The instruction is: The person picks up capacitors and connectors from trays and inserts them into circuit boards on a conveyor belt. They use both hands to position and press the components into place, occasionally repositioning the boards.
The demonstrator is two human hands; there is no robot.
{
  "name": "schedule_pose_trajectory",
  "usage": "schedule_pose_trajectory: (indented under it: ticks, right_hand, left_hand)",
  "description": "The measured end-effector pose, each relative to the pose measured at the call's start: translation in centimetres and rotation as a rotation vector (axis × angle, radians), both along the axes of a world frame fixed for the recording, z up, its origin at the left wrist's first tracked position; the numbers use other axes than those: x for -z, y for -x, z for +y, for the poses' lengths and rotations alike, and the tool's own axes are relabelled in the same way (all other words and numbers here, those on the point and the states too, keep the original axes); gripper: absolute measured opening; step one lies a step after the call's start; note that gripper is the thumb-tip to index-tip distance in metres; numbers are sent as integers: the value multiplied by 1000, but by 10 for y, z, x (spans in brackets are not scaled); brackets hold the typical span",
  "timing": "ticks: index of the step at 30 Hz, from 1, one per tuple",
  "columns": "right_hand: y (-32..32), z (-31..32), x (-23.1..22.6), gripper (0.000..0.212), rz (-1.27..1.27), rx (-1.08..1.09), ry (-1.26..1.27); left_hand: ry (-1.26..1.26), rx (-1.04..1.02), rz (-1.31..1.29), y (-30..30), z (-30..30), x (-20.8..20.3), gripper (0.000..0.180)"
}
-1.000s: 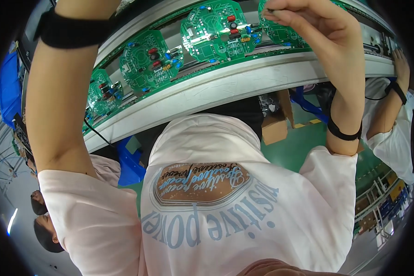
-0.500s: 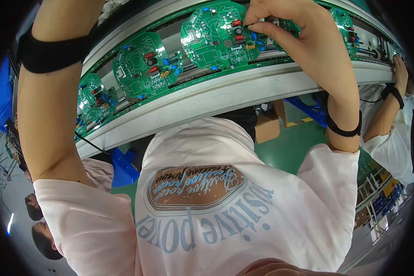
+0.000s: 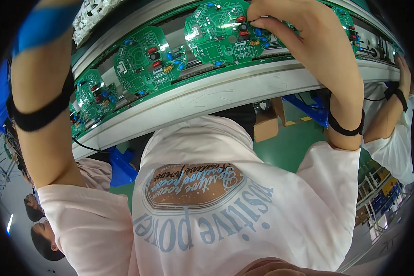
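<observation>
- A round green circuit board (image 3: pixel 221 32) lies on the conveyor line (image 3: pixel 207 99) near the top middle of the view, studded with red, blue and black components.
- The right hand (image 3: pixel 303 41) reaches over that board's right edge; its fingers (image 3: pixel 262 22) are pinched narrow on a small dark component at the board's upper right.
- A black wrist strap (image 3: pixel 346 126) circles the right forearm below the hand.
- The left arm (image 3: pixel 43 101) rises along the left side, with a black band (image 3: pixel 41 115) around it and a blue one higher up; the left hand is out of view past the top edge, so its fingers cannot be told.
- A second round board (image 3: pixel 147 62) sits just left of the first on the line, and a third (image 3: pixel 94 94) farther left, all tilted with the curve of the lens.
- The line's pale grey front rail runs from lower left to upper right beneath the boards.
- Below the rail is a green floor (image 3: pixel 290 147), with a cardboard box (image 3: pixel 267 122) and blue frame parts (image 3: pixel 122 168) on it.
- At the right a co-worker's arm (image 3: pixel 391 115) in a pale sleeve reaches up to the line, also wearing a black wrist strap.
- The person's pale pink printed shirt (image 3: pixel 216 207) fills the lower middle.
</observation>
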State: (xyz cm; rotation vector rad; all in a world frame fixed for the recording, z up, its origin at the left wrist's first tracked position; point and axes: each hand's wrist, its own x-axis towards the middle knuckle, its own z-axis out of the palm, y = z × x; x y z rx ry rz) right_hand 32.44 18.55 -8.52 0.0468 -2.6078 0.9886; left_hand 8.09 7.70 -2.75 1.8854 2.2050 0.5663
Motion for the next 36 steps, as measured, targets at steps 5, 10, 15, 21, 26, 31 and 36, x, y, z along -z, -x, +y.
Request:
schedule_pose_trajectory:
  ticks: [5, 10, 15, 21, 26, 31, 36]
  right_hand:
    - [4, 10, 31, 10, 563, -151, 93]
    - [9, 9, 24, 12, 584, -154, -18]
    - [-5, 1, 2, 14, 252, -45, -208]
    - [-22, -4, -12, 15, -303, 111, -509]
    - [-27, -4, -14, 14, -253, 185, -348]
    - [-28, -3, -9, 14, -246, 202, -292]
    - [-28, -1, -5, 15, -212, 208, -298]
  left_hand:
    - [70, -31, -214, -7, -27, 4, 24]
    - [161, -145, -410, -14, -57, -2, 23]
    - [225, -261, -647, -25, -81, -2, 22]
    - [210, -443, -994, -35, -82, 2, 21]
    - [190, -275, -1156, -19, -99, 25, 18]
    - [165, -124, -911, -17, -107, 29, 26]
    - [99, -61, -641, -27, -101, 29, 27]
